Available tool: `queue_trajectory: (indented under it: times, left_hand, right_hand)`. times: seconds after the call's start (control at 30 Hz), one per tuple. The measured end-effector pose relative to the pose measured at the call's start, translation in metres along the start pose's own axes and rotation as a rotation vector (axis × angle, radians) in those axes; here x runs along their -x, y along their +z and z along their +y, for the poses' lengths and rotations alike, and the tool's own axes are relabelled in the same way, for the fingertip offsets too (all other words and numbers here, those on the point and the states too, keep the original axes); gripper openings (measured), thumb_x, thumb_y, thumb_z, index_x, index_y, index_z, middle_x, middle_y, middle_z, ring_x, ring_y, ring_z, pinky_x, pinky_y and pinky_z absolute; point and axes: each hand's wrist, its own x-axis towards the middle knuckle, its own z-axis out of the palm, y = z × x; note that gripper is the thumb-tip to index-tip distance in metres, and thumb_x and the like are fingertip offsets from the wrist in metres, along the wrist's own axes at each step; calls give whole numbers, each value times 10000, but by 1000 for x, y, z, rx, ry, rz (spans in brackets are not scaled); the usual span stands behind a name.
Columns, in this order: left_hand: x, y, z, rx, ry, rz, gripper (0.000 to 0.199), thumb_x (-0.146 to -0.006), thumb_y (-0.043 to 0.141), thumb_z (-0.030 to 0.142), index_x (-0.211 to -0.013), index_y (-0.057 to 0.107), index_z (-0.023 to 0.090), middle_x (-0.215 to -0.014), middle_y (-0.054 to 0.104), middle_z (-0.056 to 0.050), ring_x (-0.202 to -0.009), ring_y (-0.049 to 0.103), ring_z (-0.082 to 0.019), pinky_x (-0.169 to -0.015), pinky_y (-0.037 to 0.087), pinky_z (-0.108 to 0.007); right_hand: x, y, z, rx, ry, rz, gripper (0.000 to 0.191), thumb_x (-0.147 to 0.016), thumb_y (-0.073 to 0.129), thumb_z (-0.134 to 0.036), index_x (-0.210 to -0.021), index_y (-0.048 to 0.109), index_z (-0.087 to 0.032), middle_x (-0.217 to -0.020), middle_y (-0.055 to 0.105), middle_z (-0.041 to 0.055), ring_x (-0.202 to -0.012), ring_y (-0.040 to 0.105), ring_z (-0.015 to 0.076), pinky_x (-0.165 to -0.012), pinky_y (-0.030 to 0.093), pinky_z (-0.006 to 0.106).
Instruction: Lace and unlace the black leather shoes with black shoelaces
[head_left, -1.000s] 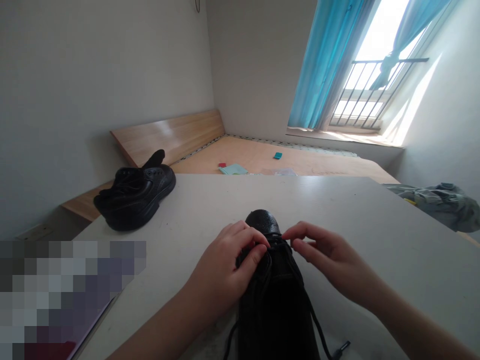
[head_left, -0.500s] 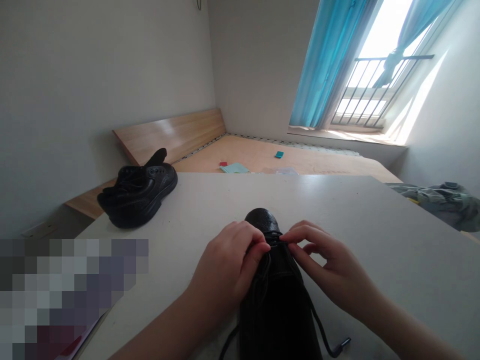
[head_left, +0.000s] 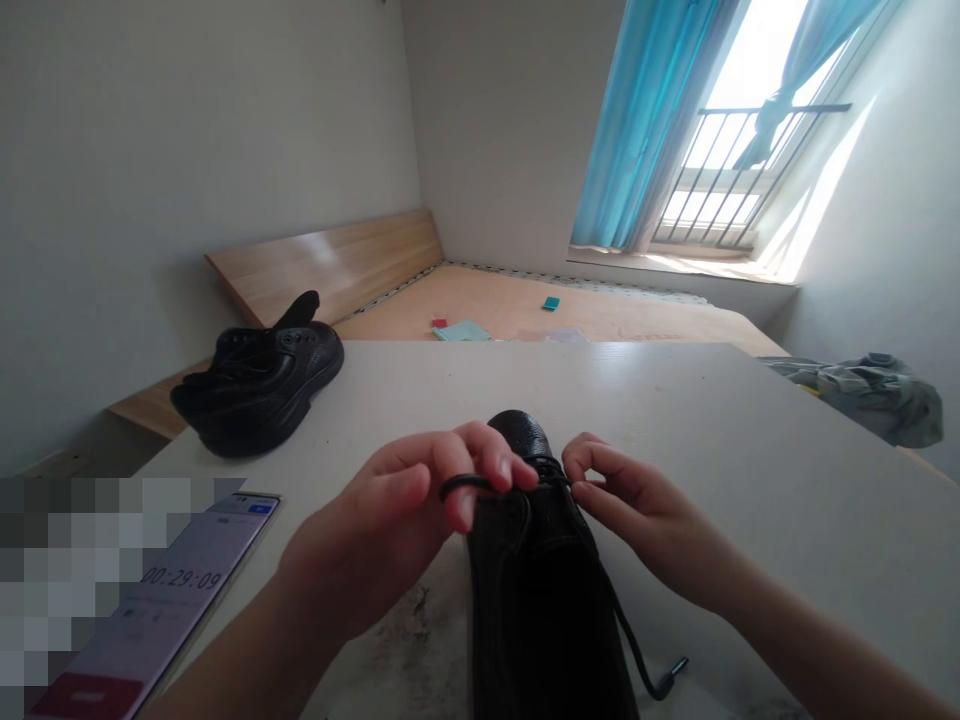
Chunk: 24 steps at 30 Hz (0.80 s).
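A black shoe (head_left: 551,600) lies on the white table, its toe pointing away from me. Over its left side, my left hand (head_left: 405,510) has a black shoelace (head_left: 466,482) looped across its fingers, with the thumb raised apart. At the right edge of the lacing, the thumb and forefinger of my right hand (head_left: 630,510) pinch the lace. One lace end with a dark tip hangs down on the shoe's right side. A second black shoe (head_left: 262,385) stands at the table's far left, its tongue sticking up.
A phone (head_left: 187,590) showing a timer lies at the near left of the white table (head_left: 787,520). Behind the table is a bed (head_left: 637,325) with small items on it. Grey-green cloth (head_left: 870,395) lies at the right.
My left hand has moved left and spread its fingers, drawing the lace out from the shoe. My right hand stays near the lacing. The view has shifted slightly, and more of the phone shows.
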Motion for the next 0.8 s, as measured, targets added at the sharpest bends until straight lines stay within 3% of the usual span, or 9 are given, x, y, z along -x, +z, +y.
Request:
queue_trajectory:
  times: [0.13,0.23,0.3,0.37,0.43,0.53,0.6,0.7,0.8]
  left_hand:
    - [-3,1,-7,16,-35,-5,122,-829,735,375,-786,764,265,-964,614,-19,-872,640,-162,-787,568,-288]
    - [-8,0,-13,-133,84,233,69,-808,762,335,-809,774,267,-993,603,2,-651,541,-57,-528,473,-145]
    - [-10,-2,-13,-190,146,449,81,-798,768,327,-817,769,248,-851,598,15,-556,438,-30,-446,364,-111]
    - [-11,-4,-10,-173,144,565,141,-817,732,346,-759,745,218,-657,537,30,-514,381,-46,-430,313,-128]
    - [-8,-5,-5,-180,82,465,286,-853,659,386,-648,703,192,-532,456,35,-496,367,-75,-452,321,-179]
    - [0,0,-1,-364,-48,52,401,-900,566,385,-566,662,184,-494,455,19,-503,415,-107,-501,338,-247]
    - [5,7,-2,-586,-11,-147,318,-887,572,296,-604,659,178,-554,542,-1,-550,489,-127,-548,367,-274]
    - [7,16,-11,-944,263,-181,166,-823,592,173,-662,632,175,-657,620,-23,-656,534,-161,-632,393,-307]
    - [2,17,-21,-1155,354,-53,179,-848,542,134,-680,585,181,-709,610,-19,-705,520,-164,-671,400,-308]
  right_hand:
    - [3,-1,3,431,-275,146,130,-929,471,-175,-808,447,-216,-859,517,23,-765,492,140,-657,416,260]
    - [3,-4,4,814,-494,242,96,-922,487,-121,-886,464,-207,-902,578,47,-840,529,163,-717,426,285]
    - [1,-5,5,1003,-582,303,77,-933,488,-120,-909,479,-192,-901,606,59,-844,543,183,-711,424,306]
    - [-1,-5,7,1078,-588,340,60,-952,477,-141,-911,496,-182,-902,620,65,-839,549,197,-697,422,322]
    - [-3,-4,10,977,-479,331,90,-972,456,-186,-903,514,-182,-894,618,58,-841,550,197,-710,429,328]
    - [-5,-7,11,566,-170,201,204,-985,442,-323,-868,548,-195,-836,586,31,-777,535,166,-688,440,304]
    - [-6,-10,9,302,-23,96,281,-968,452,-418,-830,558,-198,-791,544,19,-733,509,151,-649,429,283]
    - [-5,-14,4,84,68,-8,325,-910,530,-490,-781,535,-192,-771,479,7,-731,459,144,-639,398,271]
    - [-2,-13,2,-54,152,-68,314,-869,606,-474,-757,538,-188,-750,445,-10,-710,403,130,-648,361,267]
